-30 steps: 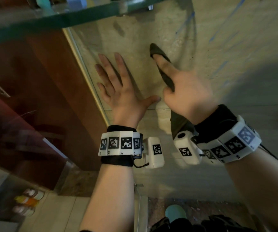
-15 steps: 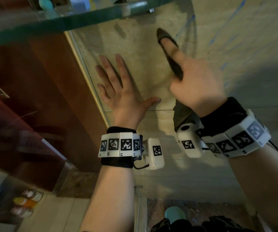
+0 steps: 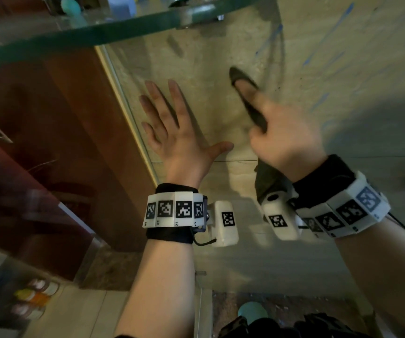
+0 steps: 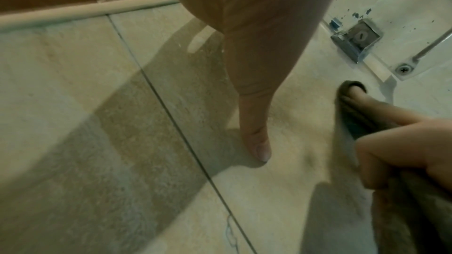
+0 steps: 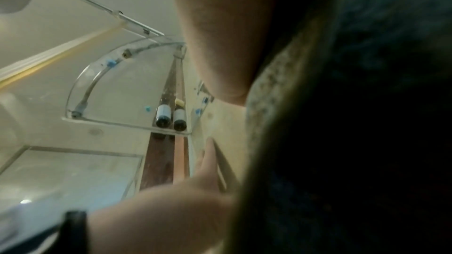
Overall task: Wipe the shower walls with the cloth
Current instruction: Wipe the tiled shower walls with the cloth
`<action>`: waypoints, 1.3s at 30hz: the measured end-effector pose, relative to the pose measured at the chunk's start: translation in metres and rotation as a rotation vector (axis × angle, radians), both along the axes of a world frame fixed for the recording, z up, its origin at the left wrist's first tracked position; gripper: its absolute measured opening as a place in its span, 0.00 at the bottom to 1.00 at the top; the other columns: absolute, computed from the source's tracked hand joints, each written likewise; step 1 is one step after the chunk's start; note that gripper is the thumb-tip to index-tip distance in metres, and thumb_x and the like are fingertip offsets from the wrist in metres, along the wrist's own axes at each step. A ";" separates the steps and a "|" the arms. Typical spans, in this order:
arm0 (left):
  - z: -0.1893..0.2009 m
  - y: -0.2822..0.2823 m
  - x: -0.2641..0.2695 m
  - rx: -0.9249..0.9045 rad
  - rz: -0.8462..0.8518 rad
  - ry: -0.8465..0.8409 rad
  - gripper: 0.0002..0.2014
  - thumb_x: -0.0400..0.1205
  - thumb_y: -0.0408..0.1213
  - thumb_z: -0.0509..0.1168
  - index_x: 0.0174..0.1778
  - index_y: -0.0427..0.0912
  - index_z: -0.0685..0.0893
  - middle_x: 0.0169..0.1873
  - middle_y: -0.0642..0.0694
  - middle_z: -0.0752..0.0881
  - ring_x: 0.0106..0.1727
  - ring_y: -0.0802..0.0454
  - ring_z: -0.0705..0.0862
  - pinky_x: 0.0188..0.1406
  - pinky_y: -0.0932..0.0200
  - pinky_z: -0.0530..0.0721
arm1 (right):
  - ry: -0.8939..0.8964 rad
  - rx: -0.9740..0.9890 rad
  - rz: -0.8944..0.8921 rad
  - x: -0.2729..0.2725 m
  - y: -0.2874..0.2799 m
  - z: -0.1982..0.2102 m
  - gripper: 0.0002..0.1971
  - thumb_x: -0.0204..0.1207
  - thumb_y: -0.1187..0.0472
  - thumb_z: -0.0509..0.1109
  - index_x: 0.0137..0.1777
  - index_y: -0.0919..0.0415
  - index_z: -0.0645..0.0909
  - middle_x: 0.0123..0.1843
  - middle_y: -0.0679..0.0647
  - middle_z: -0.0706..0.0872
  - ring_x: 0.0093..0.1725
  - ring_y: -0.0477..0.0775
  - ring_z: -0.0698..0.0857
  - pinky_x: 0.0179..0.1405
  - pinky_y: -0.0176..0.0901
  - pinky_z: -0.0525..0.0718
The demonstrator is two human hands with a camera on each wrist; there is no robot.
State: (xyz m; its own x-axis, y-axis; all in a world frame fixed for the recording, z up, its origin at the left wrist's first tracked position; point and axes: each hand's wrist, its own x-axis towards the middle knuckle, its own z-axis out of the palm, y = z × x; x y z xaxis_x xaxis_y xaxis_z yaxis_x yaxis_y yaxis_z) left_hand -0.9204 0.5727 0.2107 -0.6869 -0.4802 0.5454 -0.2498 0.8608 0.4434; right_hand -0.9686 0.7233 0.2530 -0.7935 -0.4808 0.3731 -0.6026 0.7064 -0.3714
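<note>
Lower now, right hand (image 3: 284,140) apparently gripping cloth (image 3: 250,103).

Dark cloth (image 3: 252,108) – pressed flat vs beige tiled shower wall (image 3: 221,57)

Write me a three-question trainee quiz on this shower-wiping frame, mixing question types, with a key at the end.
1. True or false: the left hand is gripping the cloth.
2. Which hand holds the cloth against the tiled wall? A) left B) right C) both
3. Fill in: above both hands, a glass ______ juts from the wall.

Key:
1. False: it lies flat on the wall, fingers spread, holding nothing.
2. B: the right hand holds it, one extended finger pressing its tip to the tile.
3. shelf
</note>
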 end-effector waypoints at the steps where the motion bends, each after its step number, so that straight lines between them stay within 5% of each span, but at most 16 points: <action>1: 0.000 0.000 0.000 0.003 0.001 -0.002 0.70 0.62 0.68 0.75 0.80 0.45 0.29 0.82 0.34 0.31 0.82 0.36 0.30 0.79 0.38 0.36 | 0.016 -0.025 -0.015 0.000 0.003 0.006 0.40 0.77 0.61 0.62 0.80 0.27 0.48 0.43 0.57 0.79 0.48 0.65 0.83 0.48 0.51 0.81; 12: 0.010 0.003 0.006 0.025 -0.035 -0.088 0.69 0.66 0.65 0.75 0.82 0.42 0.28 0.80 0.34 0.26 0.81 0.35 0.27 0.81 0.35 0.37 | -0.123 -0.006 0.078 0.004 -0.003 -0.032 0.40 0.73 0.60 0.61 0.75 0.20 0.49 0.51 0.59 0.85 0.47 0.63 0.84 0.49 0.56 0.86; 16: 0.016 0.007 0.012 0.104 -0.048 0.145 0.52 0.76 0.56 0.73 0.86 0.48 0.45 0.85 0.41 0.40 0.84 0.41 0.39 0.82 0.37 0.44 | -0.119 -0.136 0.124 0.004 0.005 -0.025 0.34 0.69 0.60 0.62 0.75 0.31 0.69 0.54 0.56 0.89 0.50 0.61 0.86 0.51 0.55 0.86; 20: 0.032 0.008 0.009 0.090 -0.027 0.403 0.41 0.78 0.53 0.71 0.84 0.44 0.61 0.83 0.38 0.54 0.84 0.39 0.51 0.80 0.35 0.53 | -0.040 -0.331 0.113 0.004 0.010 -0.010 0.35 0.66 0.56 0.60 0.75 0.30 0.67 0.44 0.59 0.88 0.42 0.62 0.87 0.45 0.58 0.87; 25: 0.052 0.002 -0.001 0.123 -0.046 0.312 0.50 0.77 0.57 0.71 0.85 0.40 0.49 0.84 0.35 0.43 0.85 0.37 0.40 0.81 0.44 0.42 | 0.010 -0.168 0.100 0.006 0.007 0.007 0.40 0.74 0.62 0.64 0.80 0.31 0.55 0.43 0.63 0.85 0.44 0.67 0.84 0.47 0.57 0.84; 32: 0.054 -0.007 -0.009 0.086 -0.058 0.207 0.56 0.76 0.57 0.71 0.84 0.37 0.39 0.83 0.33 0.37 0.83 0.35 0.35 0.74 0.55 0.27 | 0.057 0.076 0.010 0.004 -0.002 0.011 0.41 0.77 0.58 0.61 0.80 0.27 0.41 0.37 0.53 0.73 0.42 0.64 0.82 0.40 0.46 0.74; 35: 0.053 -0.009 -0.010 0.081 -0.055 0.196 0.55 0.76 0.58 0.71 0.84 0.37 0.40 0.83 0.33 0.37 0.83 0.36 0.34 0.76 0.53 0.28 | 0.064 0.070 -0.023 0.001 -0.002 0.010 0.42 0.77 0.58 0.62 0.80 0.26 0.42 0.33 0.50 0.71 0.37 0.56 0.74 0.39 0.44 0.72; 39: 0.050 -0.012 -0.012 0.084 -0.054 0.184 0.56 0.76 0.60 0.69 0.84 0.38 0.39 0.83 0.34 0.37 0.84 0.37 0.35 0.78 0.51 0.30 | 0.097 -0.085 -0.085 -0.001 0.005 0.011 0.42 0.74 0.61 0.63 0.82 0.32 0.47 0.32 0.53 0.74 0.37 0.61 0.77 0.38 0.47 0.71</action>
State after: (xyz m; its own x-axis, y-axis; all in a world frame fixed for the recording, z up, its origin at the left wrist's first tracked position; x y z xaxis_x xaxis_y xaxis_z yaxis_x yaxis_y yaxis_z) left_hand -0.9324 0.5611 0.2610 -0.6049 -0.4944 0.6242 -0.1125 0.8291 0.5477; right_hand -0.9691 0.7288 0.2643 -0.7885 -0.3766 0.4863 -0.5777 0.7247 -0.3756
